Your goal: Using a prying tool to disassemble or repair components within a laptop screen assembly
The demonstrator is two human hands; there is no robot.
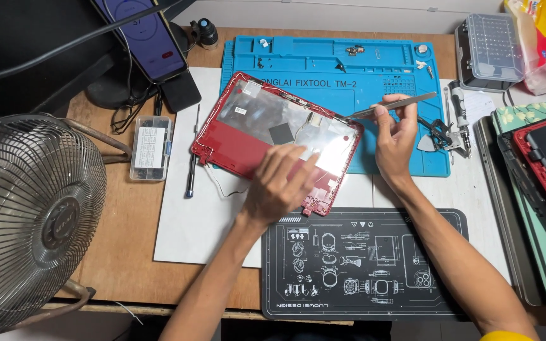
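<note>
A red laptop lid shell [235,142] with silver foil lining lies tilted across the blue silicone work mat [323,63] and a white sheet. My left hand [279,180] rests flat on its lower right part, fingers spread toward the foil. My right hand [394,136] holds metal tweezers [390,106] whose tip touches the shell's right edge near the top corner. A thin white cable trails from the shell's lower left side.
A metal fan [30,218] stands at the left. A phone on a stand [143,38], a small clear parts box [151,146] and a thin screwdriver [192,161] lie left of the shell. A black printed mat [361,265] lies in front. A bit case [489,50] and stacked laptop parts [538,170] are on the right.
</note>
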